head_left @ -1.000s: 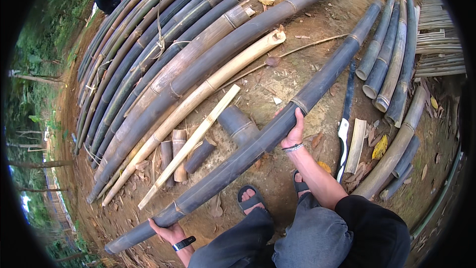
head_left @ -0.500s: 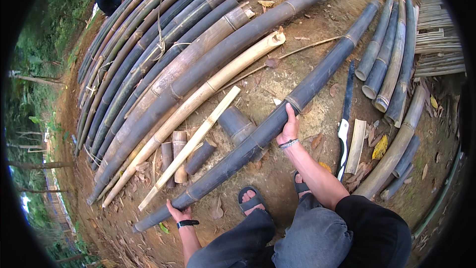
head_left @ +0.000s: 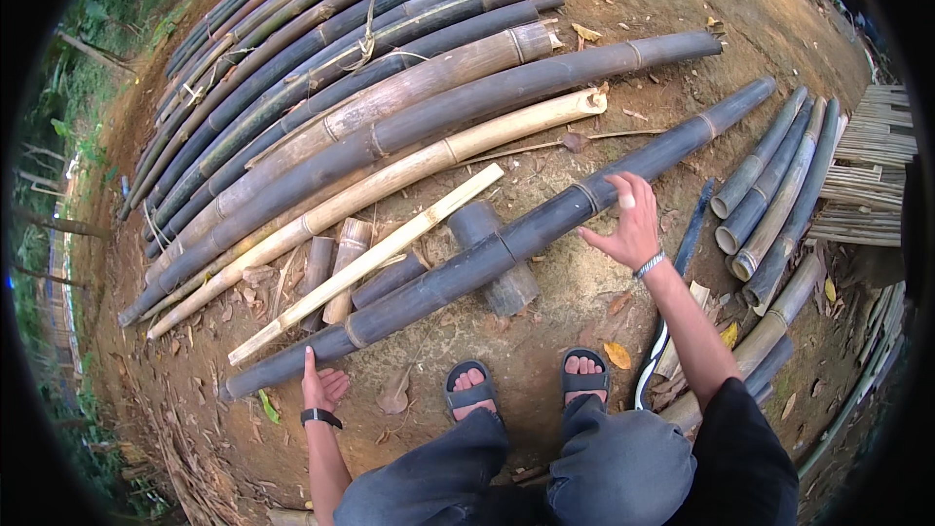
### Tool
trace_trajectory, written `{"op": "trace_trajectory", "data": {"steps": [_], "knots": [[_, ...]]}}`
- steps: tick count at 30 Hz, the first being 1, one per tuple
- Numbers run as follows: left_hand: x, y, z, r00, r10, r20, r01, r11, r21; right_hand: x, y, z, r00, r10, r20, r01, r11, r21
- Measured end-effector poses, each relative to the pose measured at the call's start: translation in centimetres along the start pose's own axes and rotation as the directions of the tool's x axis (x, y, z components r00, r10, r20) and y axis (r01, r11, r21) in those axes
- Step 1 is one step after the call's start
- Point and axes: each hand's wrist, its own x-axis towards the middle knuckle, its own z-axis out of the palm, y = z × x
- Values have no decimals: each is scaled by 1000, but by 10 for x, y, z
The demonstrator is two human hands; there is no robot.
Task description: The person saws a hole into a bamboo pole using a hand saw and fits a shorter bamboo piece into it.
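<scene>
A long dark bamboo pole (head_left: 443, 278) lies slantwise in front of me, resting across a short thick bamboo piece (head_left: 511, 294) on the ground. Close to its lower left end is my left hand (head_left: 324, 386), palm turned up and fingers apart, one fingertip at the pole's near side. My right hand (head_left: 631, 224) is open beside the upper half, fingers spread and thumb out, grasping nothing. Whether its fingertips touch the pole I cannot tell. Behind the pole lie a pale split bamboo strip (head_left: 380, 258) and a few short cut pieces (head_left: 348, 263).
Many long bamboo poles (head_left: 321, 68) lie side by side at the far left. To the right are a saw with a white handle (head_left: 651, 365), several shorter bamboo lengths (head_left: 769, 195) and a slatted bamboo stack (head_left: 867, 170). Dry leaves (head_left: 617, 356) dot the brown soil near my feet.
Both hands have let go of the dark pole; the right opened and rose off it. The pole now rests across the short piece. My view has shifted and both sandalled feet show.
</scene>
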Motion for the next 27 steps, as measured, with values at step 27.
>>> {"op": "trace_trajectory", "data": {"steps": [27], "knots": [[18,101,81,522,328,788,-767,-225,601,58,56,50,669,-280,688,370,929,19]]}}
